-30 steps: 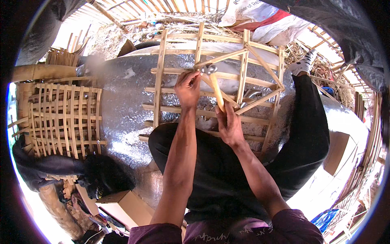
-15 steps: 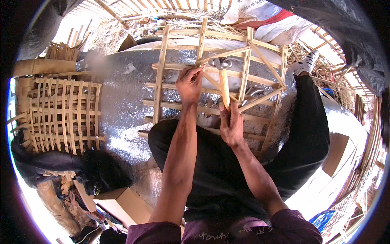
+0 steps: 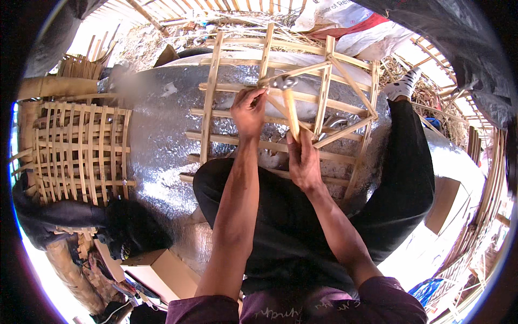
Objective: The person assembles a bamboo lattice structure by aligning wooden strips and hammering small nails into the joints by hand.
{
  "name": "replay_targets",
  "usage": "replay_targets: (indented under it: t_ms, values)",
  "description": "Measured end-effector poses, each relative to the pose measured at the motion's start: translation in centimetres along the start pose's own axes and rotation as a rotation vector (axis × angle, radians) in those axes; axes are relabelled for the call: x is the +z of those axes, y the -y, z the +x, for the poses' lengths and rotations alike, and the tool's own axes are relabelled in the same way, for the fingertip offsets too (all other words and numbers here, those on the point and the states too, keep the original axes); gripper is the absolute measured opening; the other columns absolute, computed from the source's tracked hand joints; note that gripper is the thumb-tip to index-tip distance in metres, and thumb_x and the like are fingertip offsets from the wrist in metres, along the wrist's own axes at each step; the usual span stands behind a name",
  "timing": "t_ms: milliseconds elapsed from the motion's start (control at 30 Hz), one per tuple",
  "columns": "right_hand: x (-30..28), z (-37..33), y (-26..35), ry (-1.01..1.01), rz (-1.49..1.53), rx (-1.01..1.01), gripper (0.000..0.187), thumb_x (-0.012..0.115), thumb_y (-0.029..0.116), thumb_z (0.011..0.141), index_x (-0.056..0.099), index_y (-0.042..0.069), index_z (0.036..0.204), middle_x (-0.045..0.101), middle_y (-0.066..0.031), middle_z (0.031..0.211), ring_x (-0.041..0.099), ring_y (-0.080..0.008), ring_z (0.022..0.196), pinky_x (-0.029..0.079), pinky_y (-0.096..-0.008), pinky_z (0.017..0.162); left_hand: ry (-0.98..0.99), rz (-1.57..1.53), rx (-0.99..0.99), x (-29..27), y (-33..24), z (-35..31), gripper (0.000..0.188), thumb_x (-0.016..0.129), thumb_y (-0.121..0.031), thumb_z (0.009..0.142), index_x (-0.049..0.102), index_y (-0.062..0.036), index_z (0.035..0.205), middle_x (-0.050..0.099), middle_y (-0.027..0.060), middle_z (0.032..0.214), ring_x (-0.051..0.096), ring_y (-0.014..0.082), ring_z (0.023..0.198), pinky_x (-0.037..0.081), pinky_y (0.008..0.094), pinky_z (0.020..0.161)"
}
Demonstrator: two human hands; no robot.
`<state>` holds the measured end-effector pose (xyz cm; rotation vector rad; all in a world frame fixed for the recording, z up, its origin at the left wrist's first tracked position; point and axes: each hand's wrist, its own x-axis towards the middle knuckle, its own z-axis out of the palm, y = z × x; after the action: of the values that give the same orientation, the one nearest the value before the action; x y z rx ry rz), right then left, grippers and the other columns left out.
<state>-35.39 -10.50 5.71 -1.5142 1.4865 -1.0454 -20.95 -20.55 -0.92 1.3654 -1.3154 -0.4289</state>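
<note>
Over slat frame [image 3: 324, 86], R hand [image 3: 306, 166] grips hammer [image 3: 292, 113], head [image 3: 284, 82] nr L hand [image 3: 249, 113], fingers [image 3: 257, 96] pinched

Makeshift workshop, slatted bamboo wall [image 3: 490, 186], woven panel [image 3: 102, 151], hammer [image 3: 292, 110], slat frame [image 3: 325, 86]

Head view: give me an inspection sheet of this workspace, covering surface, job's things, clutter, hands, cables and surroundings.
Surface: shiny silvery sheet, uneven.
Job's things: slatted wooden frame over the sheet; hammer with wooden handle and metal head.
Clutter: cardboard box, lower left; blue plastic, lower right.
Hands: right hand grips the hammer's handle; left hand pinches at the frame, anything held too small to tell.
Cables: thin white strand, lower left, possibly a cord.
Surroundings: woven panel at left; pale sacks, upper right.
</note>
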Motion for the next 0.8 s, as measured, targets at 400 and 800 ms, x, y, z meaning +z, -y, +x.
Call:
replay_targets:
  t_ms: [400,800]
  values:
    - [-4.2,-3.1,-0.5,0.019,0.186,0.449,0.036,0.059,0.021,0.096,0.046,0.003,0.125,0.052,-0.0061,0.066,0.045,-0.0126,0.057,0.04,-0.0306,0.054,-0.01,0.087,0.162,0.2,-0.3,0.1,0.012,0.076,-0.003,0.077,0.071,-0.0045,0.087,0.067,0.0097,0.082,0.064,0.0222,0.073,0.051,0.0312,0.065]
    - [-15.4,-3.8,-11.1,-0.468,0.515,0.443,0.028,0.057,0.018,0.09,0.057,0.001,0.113,0.056,-0.0048,0.089,0.051,-0.0148,0.081,0.042,-0.0314,0.071,0.019,0.071,0.139,1.3,-0.3,0.5,0.012,0.075,0.0,0.077,0.073,-0.0032,0.089,0.066,0.0056,0.078,0.055,0.0116,0.061,0.044,0.0258,0.056]
